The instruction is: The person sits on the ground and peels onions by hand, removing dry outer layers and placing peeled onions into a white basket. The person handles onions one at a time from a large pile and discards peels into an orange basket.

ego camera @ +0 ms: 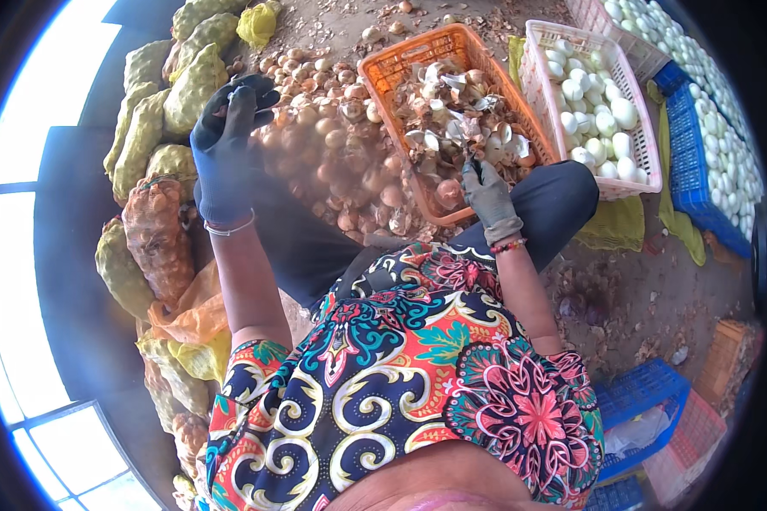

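Note:
My left hand, in a dark-blue and black work glove, is raised at the left above loose unpeeled onions. Its fingers are bent and apart, and nothing shows between them. My right hand, in a worn grey-green glove, is shut on a small knife over the near right side of an orange plastic crate. The knife points away from me, and the glove hides most of its handle. Onion skins and peel scraps fill the crate, with an unpeeled onion near its front end.
A pale pink crate of peeled white onions stands right of the orange one. Beyond it is a blue crate of peeled onions. Full mesh sacks line the left. More crates lie at the lower right. Skins litter the floor.

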The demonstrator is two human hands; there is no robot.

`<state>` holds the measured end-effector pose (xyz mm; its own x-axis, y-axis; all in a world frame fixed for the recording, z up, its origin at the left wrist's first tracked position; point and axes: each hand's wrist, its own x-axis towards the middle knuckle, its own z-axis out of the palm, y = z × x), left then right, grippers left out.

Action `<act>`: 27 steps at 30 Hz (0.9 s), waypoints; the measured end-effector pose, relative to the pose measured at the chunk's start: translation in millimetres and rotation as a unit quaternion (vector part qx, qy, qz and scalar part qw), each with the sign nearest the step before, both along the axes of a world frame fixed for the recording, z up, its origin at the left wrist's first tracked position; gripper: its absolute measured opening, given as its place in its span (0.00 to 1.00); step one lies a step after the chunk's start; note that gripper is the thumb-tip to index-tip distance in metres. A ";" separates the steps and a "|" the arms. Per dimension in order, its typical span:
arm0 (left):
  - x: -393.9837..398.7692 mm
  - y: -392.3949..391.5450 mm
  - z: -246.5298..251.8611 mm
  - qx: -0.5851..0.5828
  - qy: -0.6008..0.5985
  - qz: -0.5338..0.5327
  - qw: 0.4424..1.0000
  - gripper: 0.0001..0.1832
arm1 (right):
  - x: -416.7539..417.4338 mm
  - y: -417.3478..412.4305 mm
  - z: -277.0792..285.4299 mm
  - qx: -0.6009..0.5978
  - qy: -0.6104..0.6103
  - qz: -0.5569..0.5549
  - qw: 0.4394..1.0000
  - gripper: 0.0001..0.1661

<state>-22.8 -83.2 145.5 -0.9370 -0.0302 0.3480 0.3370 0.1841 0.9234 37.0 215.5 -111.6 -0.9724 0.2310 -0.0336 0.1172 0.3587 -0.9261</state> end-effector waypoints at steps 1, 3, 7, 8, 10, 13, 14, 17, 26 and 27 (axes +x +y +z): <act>-0.1 -1.9 0.9 0.008 0.004 -0.003 1.000 0.14 | -0.2 0.1 1.0 -0.014 -0.011 -0.002 1.000 0.15; -0.9 -5.9 -1.2 0.024 0.002 0.008 1.000 0.15 | -1.7 0.4 -4.0 -0.017 -0.008 -0.003 1.000 0.14; 3.7 -15.0 1.2 0.029 0.017 0.021 0.999 0.17 | -3.6 -1.7 -9.5 -0.010 -0.003 0.003 1.000 0.14; 5.1 -18.3 1.4 0.034 0.025 0.014 0.999 0.17 | -2.6 -2.4 -10.3 -0.012 -0.004 0.007 1.000 0.14; 5.9 -22.9 1.7 0.030 0.027 0.025 0.999 0.17 | -4.1 -1.5 -9.9 -0.015 -0.002 0.011 1.000 0.15; 11.8 -31.5 3.1 0.040 0.018 0.050 0.998 0.18 | -4.0 -6.2 -10.2 -0.009 0.017 0.016 1.000 0.15; 14.5 -32.3 5.1 0.045 0.021 0.059 0.997 0.17 | -5.3 -7.9 -12.1 -0.025 0.015 0.020 0.999 0.15; 20.2 -33.5 5.1 0.060 0.026 0.075 0.995 0.16 | -7.6 -5.8 -23.2 -0.055 0.000 0.025 0.998 0.15; 25.4 -66.8 -2.5 0.060 0.023 0.063 0.996 0.20 | -0.7 -1.8 -2.4 -0.052 -0.032 0.036 0.997 0.15; 26.0 -66.6 -2.1 0.063 0.017 0.066 0.996 0.21 | 0.3 -0.5 -3.2 -0.045 -0.029 0.031 0.998 0.15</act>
<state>3.2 -149.8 143.4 -0.9096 -0.1967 0.3659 0.3498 0.1126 0.9300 37.2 215.1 -114.9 -0.9805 0.1644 -0.1073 0.1512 0.2835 -0.9470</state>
